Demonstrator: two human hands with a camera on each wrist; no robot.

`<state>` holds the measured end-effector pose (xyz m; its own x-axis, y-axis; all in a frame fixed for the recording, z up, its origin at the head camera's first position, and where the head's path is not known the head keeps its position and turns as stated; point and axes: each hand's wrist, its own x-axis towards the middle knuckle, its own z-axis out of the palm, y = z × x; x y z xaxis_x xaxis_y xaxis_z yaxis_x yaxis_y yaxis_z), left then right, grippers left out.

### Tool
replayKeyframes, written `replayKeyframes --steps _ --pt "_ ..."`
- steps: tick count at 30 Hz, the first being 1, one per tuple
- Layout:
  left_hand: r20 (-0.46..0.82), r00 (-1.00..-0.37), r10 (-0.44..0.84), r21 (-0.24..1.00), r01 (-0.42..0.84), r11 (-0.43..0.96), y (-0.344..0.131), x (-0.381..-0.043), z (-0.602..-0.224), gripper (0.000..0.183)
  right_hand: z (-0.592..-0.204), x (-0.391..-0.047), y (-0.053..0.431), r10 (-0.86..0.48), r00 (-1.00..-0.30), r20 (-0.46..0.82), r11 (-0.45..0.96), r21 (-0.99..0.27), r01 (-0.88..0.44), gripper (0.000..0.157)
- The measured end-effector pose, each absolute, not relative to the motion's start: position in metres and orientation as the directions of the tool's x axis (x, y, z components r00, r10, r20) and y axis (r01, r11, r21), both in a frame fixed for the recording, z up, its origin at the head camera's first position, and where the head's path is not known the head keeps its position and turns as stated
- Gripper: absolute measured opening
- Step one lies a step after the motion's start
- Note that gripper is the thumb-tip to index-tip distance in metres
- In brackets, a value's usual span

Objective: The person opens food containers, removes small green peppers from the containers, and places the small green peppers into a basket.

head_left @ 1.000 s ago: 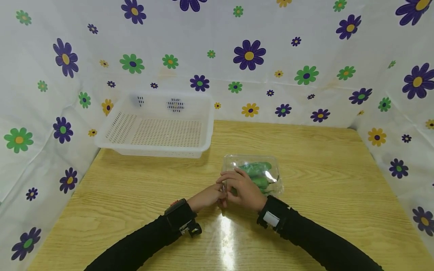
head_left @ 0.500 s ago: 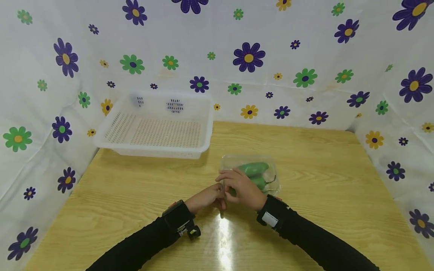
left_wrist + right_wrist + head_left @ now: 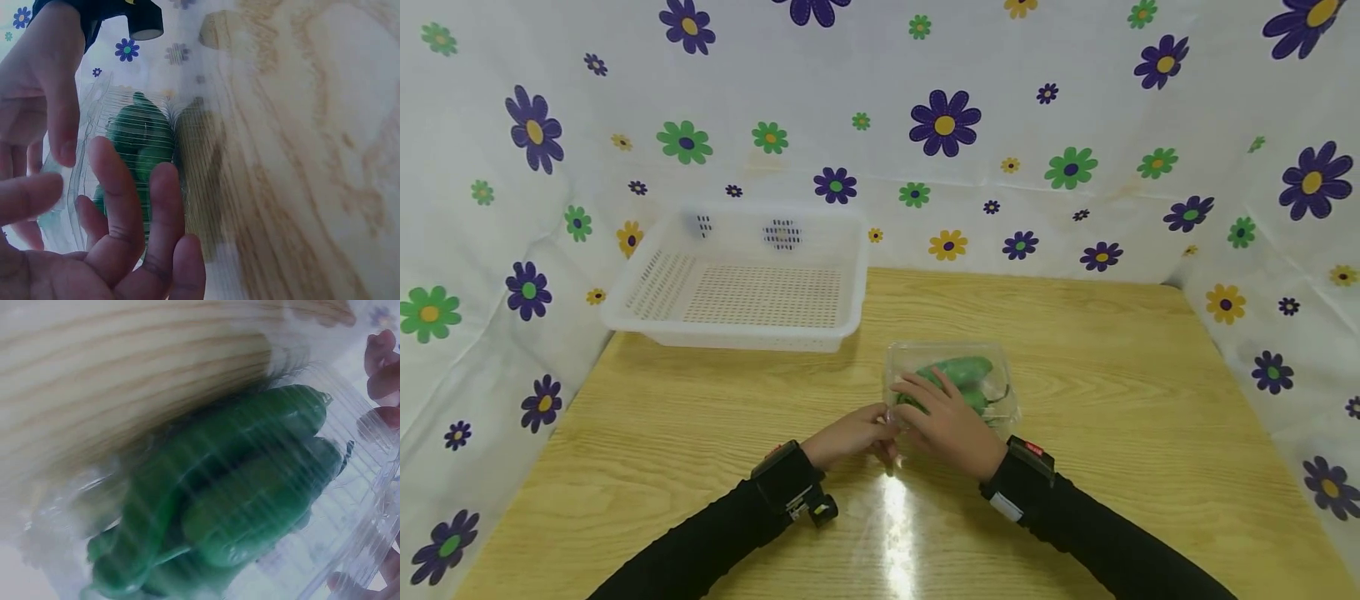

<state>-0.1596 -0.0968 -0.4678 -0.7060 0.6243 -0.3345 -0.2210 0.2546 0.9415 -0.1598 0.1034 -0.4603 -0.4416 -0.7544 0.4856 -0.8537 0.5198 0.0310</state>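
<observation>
A clear plastic clamshell box [image 3: 951, 350] with several long green peppers [image 3: 250, 512] inside lies on the table. At its left edge is my left hand [image 3: 857, 435]; in the left wrist view its fingers [image 3: 119, 200] are spread and loosely bent beside the box's ribbed side, the thumb apart from them near the rim. My right hand [image 3: 951, 429] lies over the box's near left part, fingers extended across the top. Its thumb [image 3: 65, 137] points down by the rim in the left wrist view. The right hand hides part of the peppers in the head view.
A white perforated plastic basket [image 3: 733, 336] stands at the back left of the wooden table [image 3: 1075, 350]. Flower-printed white cloth [image 3: 880, 150] surrounds the table at the back and both sides.
My right hand has shifted slightly right and its fingers have reached out further over the box top, its wrist turning. The left hand stays at the box's left edge.
</observation>
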Motion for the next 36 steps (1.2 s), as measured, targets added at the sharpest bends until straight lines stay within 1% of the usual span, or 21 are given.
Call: replayKeyframes --steps 5,9,13,16,23,26,30,33,36 --pt "-0.306 -0.719 0.624 0.951 -0.209 0.225 -0.096 -0.161 -0.472 0.023 -0.462 -0.156 0.111 -0.747 -0.459 0.481 0.55 0.06 -0.833 0.043" --pt "-0.306 -0.727 0.615 0.951 -0.209 0.226 -0.096 -0.161 -0.473 0.021 -0.463 -0.155 0.116 -0.731 -0.472 0.493 0.574 0.069 -0.816 0.044" --pt "-0.32 -0.739 0.593 0.945 -0.203 0.257 -0.093 -0.161 -0.47 0.015 -0.462 -0.155 0.121 -0.717 -0.457 0.526 0.591 0.112 -0.799 0.046" --pt "-0.336 -0.746 0.574 0.936 -0.197 0.292 -0.092 -0.161 -0.47 0.013 -0.462 -0.155 0.124 -0.721 -0.452 0.526 0.6 0.147 -0.786 0.048" --pt "-0.356 -0.758 0.547 0.92 -0.181 0.349 -0.092 -0.161 -0.469 0.019 -0.462 -0.156 0.142 -0.688 -0.5 0.525 0.663 0.175 -0.728 0.049" --pt "-0.352 -0.761 0.546 0.919 -0.169 0.356 -0.091 -0.16 -0.468 0.019 -0.463 -0.156 0.149 -0.674 -0.499 0.544 0.681 0.196 -0.706 0.052" --pt "-0.342 -0.763 0.548 0.92 -0.154 0.361 -0.092 -0.16 -0.467 0.017 -0.464 -0.156 0.157 -0.66 -0.505 0.556 0.695 0.197 -0.691 0.053" --pt "-0.341 -0.765 0.546 0.921 -0.155 0.359 -0.092 -0.161 -0.467 0.017 -0.465 -0.155 0.166 -0.642 -0.525 0.558 0.711 0.177 -0.681 0.05" --pt "-0.352 -0.764 0.54 0.917 -0.168 0.361 -0.091 -0.162 -0.467 0.016 -0.468 -0.154 0.176 -0.618 -0.549 0.562 0.728 0.147 -0.669 0.052"
